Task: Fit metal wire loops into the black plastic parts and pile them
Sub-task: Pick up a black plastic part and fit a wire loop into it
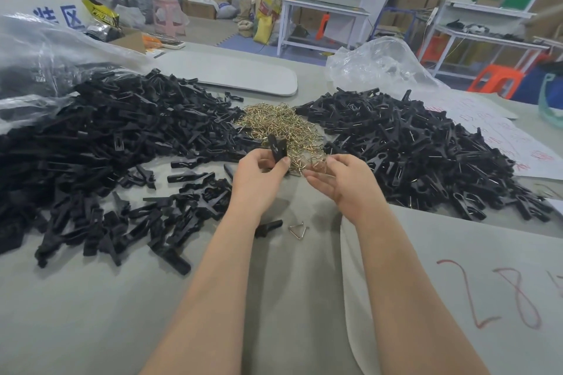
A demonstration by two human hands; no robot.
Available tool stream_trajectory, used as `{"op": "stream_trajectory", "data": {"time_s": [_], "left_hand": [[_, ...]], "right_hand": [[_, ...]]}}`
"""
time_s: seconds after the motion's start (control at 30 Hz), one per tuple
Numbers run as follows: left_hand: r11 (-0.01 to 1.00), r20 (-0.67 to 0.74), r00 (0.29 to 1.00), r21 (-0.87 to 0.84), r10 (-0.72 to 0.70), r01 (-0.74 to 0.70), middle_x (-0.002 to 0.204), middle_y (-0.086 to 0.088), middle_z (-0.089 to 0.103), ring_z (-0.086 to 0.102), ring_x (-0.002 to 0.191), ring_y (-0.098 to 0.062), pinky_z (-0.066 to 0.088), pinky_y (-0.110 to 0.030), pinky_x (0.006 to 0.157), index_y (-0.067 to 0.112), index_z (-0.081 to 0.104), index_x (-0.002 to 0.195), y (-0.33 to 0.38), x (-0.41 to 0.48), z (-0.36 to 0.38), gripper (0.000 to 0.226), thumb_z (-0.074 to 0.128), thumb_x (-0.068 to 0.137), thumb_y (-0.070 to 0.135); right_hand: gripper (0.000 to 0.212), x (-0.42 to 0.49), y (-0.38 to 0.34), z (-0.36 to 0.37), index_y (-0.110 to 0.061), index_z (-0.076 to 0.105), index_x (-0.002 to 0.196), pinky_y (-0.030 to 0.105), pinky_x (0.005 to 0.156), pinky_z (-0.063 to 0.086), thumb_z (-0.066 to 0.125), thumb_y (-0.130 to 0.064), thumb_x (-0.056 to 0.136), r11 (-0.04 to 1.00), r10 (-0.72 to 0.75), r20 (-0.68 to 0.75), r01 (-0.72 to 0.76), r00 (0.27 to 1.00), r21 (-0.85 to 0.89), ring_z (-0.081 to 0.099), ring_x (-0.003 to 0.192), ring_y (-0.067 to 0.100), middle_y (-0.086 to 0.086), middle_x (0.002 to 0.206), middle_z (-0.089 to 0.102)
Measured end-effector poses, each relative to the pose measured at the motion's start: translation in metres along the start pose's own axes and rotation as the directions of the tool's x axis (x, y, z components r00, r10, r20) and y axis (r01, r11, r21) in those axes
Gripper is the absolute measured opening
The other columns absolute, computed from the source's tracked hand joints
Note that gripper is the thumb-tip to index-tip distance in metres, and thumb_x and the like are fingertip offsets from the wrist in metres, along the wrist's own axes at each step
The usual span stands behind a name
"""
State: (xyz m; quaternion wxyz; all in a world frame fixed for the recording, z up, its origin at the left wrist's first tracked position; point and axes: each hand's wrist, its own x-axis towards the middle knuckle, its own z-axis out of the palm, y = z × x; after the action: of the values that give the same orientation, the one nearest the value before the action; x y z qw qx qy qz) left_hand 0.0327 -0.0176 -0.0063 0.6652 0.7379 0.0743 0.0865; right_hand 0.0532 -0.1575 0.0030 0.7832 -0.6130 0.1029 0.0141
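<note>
While a small black plastic part (276,148) is pinched upright in the grip of the left hand (259,175), the hold of the right hand (338,179) is blurred and cannot be told. One loop from the heap of gold wire loops (283,122) just beyond should be pushed in straight.

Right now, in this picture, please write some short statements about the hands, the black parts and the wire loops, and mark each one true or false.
1. The left hand grips a black plastic part. True.
2. The pile of wire loops lies between the left pile and the right pile of black parts. True.
3. The right hand holds a black part. False: it is at the near edge of the wire pile and holds no black part.
4. Every wire loop is in the pile. False: one loose wire loop lies on the table between the forearms.
</note>
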Motion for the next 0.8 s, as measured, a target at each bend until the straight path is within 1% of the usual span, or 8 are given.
{"op": "stream_trajectory", "data": {"time_s": [0.1,0.2,0.27,0.37,0.53,0.67,0.73,0.8], "left_hand": [[0.997,0.016,0.999,0.059,0.043,-0.044,0.089,0.004,0.062,0.061,0.094,-0.021,0.049,-0.041,0.093,0.017,0.061,0.095,-0.002,0.001,0.003,0.011,0.066,0.088,0.025],[0.981,0.000,0.994,0.161,0.105,-0.104,0.084,0.008,0.060,0.058,0.081,-0.010,0.046,-0.012,0.076,0.017,0.061,0.093,-0.007,0.003,0.004,0.010,0.066,0.087,0.024],[0.964,-0.004,0.991,0.230,0.134,-0.130,0.083,0.013,0.058,0.052,0.076,0.003,0.038,-0.001,0.064,0.018,0.061,0.094,-0.008,0.003,0.005,0.011,0.066,0.087,0.025],[0.947,0.001,0.989,0.288,0.148,-0.142,0.085,0.016,0.057,0.052,0.080,0.000,0.036,-0.007,0.063,0.020,0.061,0.099,-0.008,0.002,0.004,0.014,0.065,0.088,0.028],[0.916,0.033,0.988,0.371,0.152,-0.153,0.086,0.015,0.058,0.058,0.090,-0.012,0.038,-0.024,0.076,0.025,0.056,0.094,-0.007,-0.001,0.006,0.009,0.063,0.089,0.025],[0.864,0.080,0.978,0.459,0.192,-0.207,0.102,0.004,0.063,0.058,0.096,-0.017,0.045,-0.031,0.085,0.020,0.061,0.104,-0.009,-0.002,0.006,0.015,0.062,0.089,0.017],[0.830,0.103,0.972,0.505,0.213,-0.236,0.107,0.001,0.062,0.058,0.098,-0.018,0.046,-0.033,0.089,0.019,0.061,0.108,-0.010,-0.002,0.006,0.019,0.061,0.089,0.016],[0.798,0.117,0.965,0.544,0.234,-0.259,0.110,0.000,0.059,0.056,0.100,-0.019,0.045,-0.033,0.090,0.019,0.061,0.111,-0.010,-0.001,0.006,0.021,0.060,0.090,0.015]], "right_hand": [[0.012,-0.002,0.005,-0.007,-0.001,0.051,0.090,0.018,0.063,0.056,0.048,0.011,0.091,0.998,-0.059,-0.014,0.059,0.998,-0.015,0.070,0.066,0.015,0.018,0.088,0.064],[0.016,-0.002,0.013,-0.007,-0.005,0.057,0.089,0.019,0.065,0.056,0.052,0.010,0.089,0.961,-0.193,0.002,0.190,0.981,-0.199,0.069,0.063,0.011,0.015,0.084,0.067],[0.017,0.000,0.017,-0.006,-0.009,0.062,0.092,0.028,0.075,0.058,0.054,0.005,0.089,0.872,-0.296,0.023,0.280,0.955,-0.401,0.068,0.067,0.013,0.016,0.089,0.070],[0.015,-0.002,0.019,-0.004,-0.010,0.068,0.096,0.042,0.086,0.054,0.058,-0.003,0.089,0.728,-0.385,0.075,0.352,0.920,-0.588,0.068,0.076,0.021,0.010,0.087,0.071],[0.022,-0.003,0.020,-0.004,-0.010,0.071,0.109,0.031,0.093,0.045,0.056,-0.011,0.092,0.457,-0.475,0.191,0.427,0.859,-0.781,0.065,0.094,0.024,0.007,0.106,0.071],[0.023,-0.005,0.015,-0.004,-0.007,0.062,0.113,0.035,0.079,0.055,0.059,-0.009,0.090,0.601,-0.487,0.081,0.401,0.870,-0.692,0.068,0.070,0.019,0.006,0.081,0.068],[0.018,-0.005,0.010,-0.006,-0.005,0.061,0.107,0.028,0.070,0.057,0.061,-0.007,0.089,0.723,-0.453,0.023,0.382,0.891,-0.575,0.066,0.060,0.012,0.001,0.073,0.066],[0.014,-0.006,0.003,-0.010,-0.005,0.066,0.102,0.020,0.066,0.056,0.060,-0.004,0.089,0.771,-0.448,0.020,0.397,0.894,-0.498,0.064,0.057,0.005,-0.002,0.073,0.067]]}}
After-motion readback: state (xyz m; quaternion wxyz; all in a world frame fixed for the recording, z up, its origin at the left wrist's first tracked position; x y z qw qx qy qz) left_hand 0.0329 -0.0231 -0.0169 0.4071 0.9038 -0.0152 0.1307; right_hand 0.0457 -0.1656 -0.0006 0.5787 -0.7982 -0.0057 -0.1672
